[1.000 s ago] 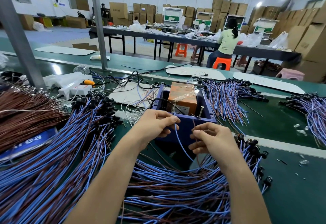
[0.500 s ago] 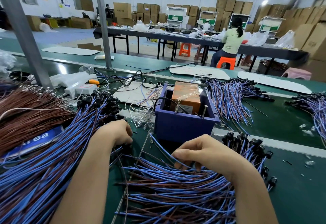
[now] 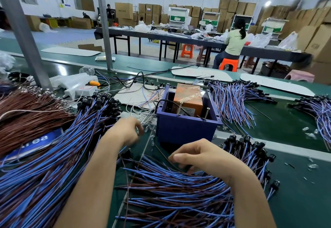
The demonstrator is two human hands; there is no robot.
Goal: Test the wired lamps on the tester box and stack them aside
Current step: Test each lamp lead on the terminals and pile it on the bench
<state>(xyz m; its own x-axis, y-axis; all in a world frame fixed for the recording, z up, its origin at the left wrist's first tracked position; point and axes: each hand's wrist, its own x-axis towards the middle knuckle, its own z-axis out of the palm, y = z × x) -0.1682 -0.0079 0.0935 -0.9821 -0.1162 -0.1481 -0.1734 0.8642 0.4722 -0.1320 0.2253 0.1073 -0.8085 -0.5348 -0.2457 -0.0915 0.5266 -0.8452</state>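
The purple tester box (image 3: 186,129) stands mid-bench with an orange block (image 3: 188,98) and two upright metal contact posts (image 3: 180,108) inside. In front of it lies a near pile of blue-and-brown wired lamps (image 3: 170,192), black heads pointing right. My right hand (image 3: 202,156) rests on this pile, thumb and forefinger pinching a thin wire at its left tip. My left hand (image 3: 125,131) hovers left of the box, fingers loosely curled, nothing seen in them. A big stack of wired lamps (image 3: 53,156) spreads to the left.
Brown wires (image 3: 26,116) are heaped at far left beside a slanted metal post (image 3: 21,35). More lamp bundles (image 3: 231,100) lie behind the box and at the right edge (image 3: 320,109). Small clear bulbs (image 3: 146,129) are scattered left of the box. A white power strip (image 3: 80,89) sits behind.
Both hands left the box's contact posts. The left hand went to the left stack, then came back toward the box. The right hand dropped onto the near pile.
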